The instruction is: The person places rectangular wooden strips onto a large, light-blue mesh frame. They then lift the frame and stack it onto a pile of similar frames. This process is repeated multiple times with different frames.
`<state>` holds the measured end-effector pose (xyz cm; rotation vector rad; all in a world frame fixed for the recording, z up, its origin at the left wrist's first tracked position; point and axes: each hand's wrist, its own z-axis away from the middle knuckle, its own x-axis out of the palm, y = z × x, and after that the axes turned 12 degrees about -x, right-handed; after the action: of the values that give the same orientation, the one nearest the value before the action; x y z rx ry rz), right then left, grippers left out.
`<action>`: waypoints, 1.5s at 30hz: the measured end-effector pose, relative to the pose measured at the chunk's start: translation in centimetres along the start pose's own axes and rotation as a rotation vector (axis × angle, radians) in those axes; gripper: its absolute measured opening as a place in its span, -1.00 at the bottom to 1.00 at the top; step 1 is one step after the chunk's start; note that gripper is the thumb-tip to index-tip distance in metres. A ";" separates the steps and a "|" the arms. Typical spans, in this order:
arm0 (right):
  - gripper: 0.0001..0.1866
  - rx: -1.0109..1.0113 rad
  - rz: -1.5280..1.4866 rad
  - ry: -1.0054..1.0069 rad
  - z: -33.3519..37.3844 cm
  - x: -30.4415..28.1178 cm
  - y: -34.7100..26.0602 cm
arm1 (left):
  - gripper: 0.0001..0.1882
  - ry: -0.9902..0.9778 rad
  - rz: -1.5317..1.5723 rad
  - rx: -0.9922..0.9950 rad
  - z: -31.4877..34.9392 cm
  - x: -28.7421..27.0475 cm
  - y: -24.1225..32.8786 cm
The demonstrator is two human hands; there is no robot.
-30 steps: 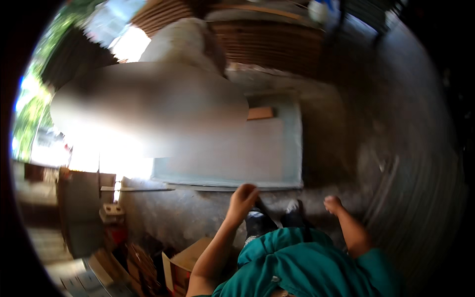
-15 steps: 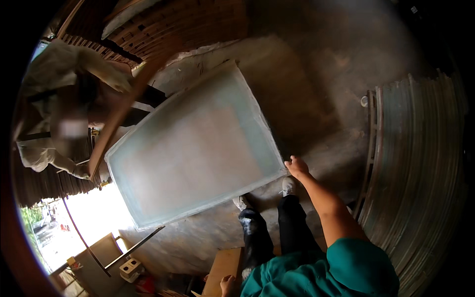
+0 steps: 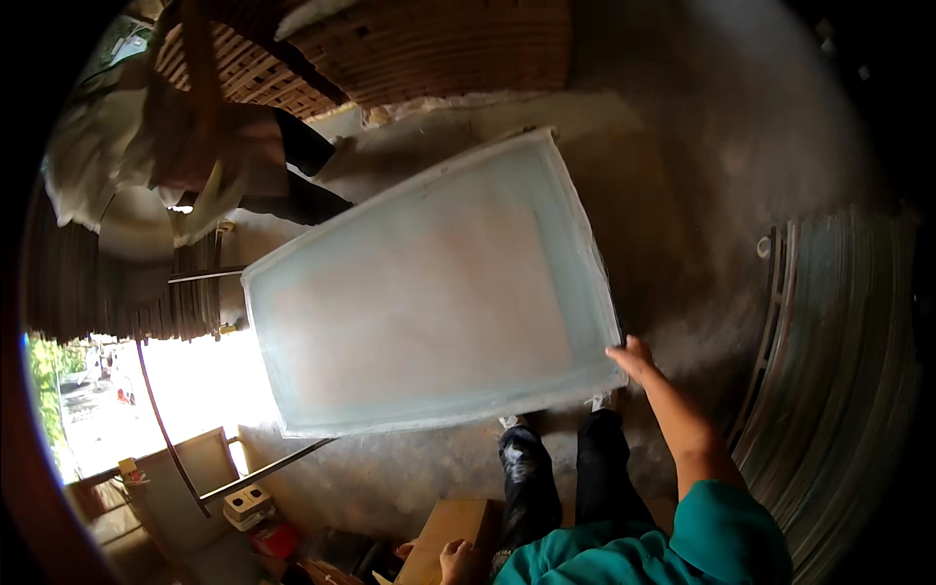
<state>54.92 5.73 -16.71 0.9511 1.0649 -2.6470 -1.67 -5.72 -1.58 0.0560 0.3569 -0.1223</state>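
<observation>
A large flat rectangular panel (image 3: pixel 419 302), whitish in the middle with a pale blue-green border and a rough light rim, fills the centre of the view. It is held in front of my legs, over the floor. My right hand (image 3: pixel 634 361) is closed on its near right corner, thumb along the rim. Down at the lower edge, my left hand (image 3: pixel 458 563) has curled fingers and is beside a brown box (image 3: pixel 441 539). What it may hold is hidden. The panel's underside does not show.
Another person (image 3: pixel 146 166) in light clothing, partly blurred, stands at the far left beside a blurred wooden strip (image 3: pixel 202 78). A tall stack of thin sheets or frames (image 3: pixel 838 390) stands at right. Slatted wood (image 3: pixel 439 49) is at the back, and a perforated block (image 3: pixel 248 504) lower left.
The panel and my right hand have shifted rightward in the picture, and the whole view has turned a little. The other person's wooden strip has swung up and away from the panel.
</observation>
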 end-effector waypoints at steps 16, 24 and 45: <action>-0.56 0.090 -0.496 0.308 25.6 -1.4 -16.6 | -0.23 -0.634 0.965 -0.216 -8.6 -2.0 18.8; -0.53 0.049 -0.674 0.387 34.1 -3.3 -9.8 | -0.47 -0.787 0.730 0.153 0.8 -6.2 13.5; -0.58 -0.229 -0.716 1.516 70.9 -34.1 13.1 | -0.42 -1.554 -0.171 0.510 39.1 25.8 -0.5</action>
<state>50.41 -54.56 35.33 3.0632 2.1091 -1.6043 35.72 -11.98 25.90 0.4028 -1.2335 -0.3795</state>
